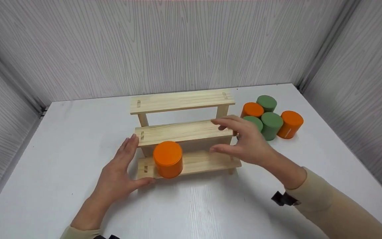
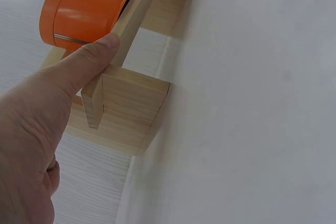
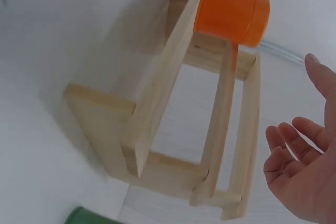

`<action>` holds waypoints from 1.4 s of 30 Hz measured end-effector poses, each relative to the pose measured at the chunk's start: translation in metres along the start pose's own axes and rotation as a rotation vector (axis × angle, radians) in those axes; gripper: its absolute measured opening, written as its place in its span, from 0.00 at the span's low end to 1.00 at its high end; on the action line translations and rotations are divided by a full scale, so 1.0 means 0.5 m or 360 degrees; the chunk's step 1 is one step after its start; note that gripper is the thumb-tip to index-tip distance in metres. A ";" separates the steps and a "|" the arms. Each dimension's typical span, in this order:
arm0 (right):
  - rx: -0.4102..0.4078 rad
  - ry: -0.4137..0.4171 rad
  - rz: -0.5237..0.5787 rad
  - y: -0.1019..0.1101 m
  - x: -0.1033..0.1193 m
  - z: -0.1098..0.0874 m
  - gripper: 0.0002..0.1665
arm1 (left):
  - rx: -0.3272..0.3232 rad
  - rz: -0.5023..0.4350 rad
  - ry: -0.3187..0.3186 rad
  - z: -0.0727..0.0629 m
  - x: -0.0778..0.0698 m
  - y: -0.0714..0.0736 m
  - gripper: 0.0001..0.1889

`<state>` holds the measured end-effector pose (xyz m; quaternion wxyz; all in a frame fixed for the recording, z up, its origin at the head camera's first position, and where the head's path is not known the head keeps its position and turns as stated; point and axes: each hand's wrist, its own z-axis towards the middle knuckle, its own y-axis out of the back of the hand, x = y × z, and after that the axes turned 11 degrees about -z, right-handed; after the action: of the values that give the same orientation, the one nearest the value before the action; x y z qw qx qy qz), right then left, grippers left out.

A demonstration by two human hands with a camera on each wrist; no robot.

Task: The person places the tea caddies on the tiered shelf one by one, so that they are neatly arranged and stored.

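A three-step wooden shelf rack [image 1: 184, 129] stands on the white table. On its lowest step, toward the left end, one orange lidded can [image 1: 168, 160] sits upright. My left hand [image 1: 118, 171] is at the rack's left end, its fingers straight beside the middle step. In the left wrist view the thumb [image 2: 89, 59] rests along the lowest step's front edge, close to the can. Nothing is held by my right hand [image 1: 247, 141], which hovers over the rack's right side with fingers and thumb spread apart. The right wrist view shows its palm [image 3: 310, 171] away from the wooden steps.
Right of the rack stands a group of orange and green cans, among them a green can [image 1: 272, 125] and an orange can [image 1: 290, 124]. Part of the group is hidden behind my right hand. Pale wood-grain panels [image 1: 177, 43] enclose the table at the back and sides.
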<state>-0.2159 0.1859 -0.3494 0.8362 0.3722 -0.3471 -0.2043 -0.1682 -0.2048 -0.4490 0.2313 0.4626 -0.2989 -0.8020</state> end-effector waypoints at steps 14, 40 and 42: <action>-0.0203 -0.0151 -0.0225 0.184 -0.130 -0.043 0.39 | -0.0016 0.0037 -0.0025 -0.001 0.002 0.000 0.72; -0.0097 -0.0977 -0.0160 0.265 -0.394 -0.151 0.43 | 0.0016 0.0042 0.0018 0.001 0.000 0.001 0.71; -0.0055 -0.1001 -0.0161 0.260 -0.405 -0.158 0.46 | 0.0016 0.0034 0.0017 0.002 0.000 0.001 0.71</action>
<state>-0.2840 0.4285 -0.3746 0.6829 0.2934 -0.5660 -0.3566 -0.1689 -0.2050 -0.4485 0.2392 0.4648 -0.3065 -0.7955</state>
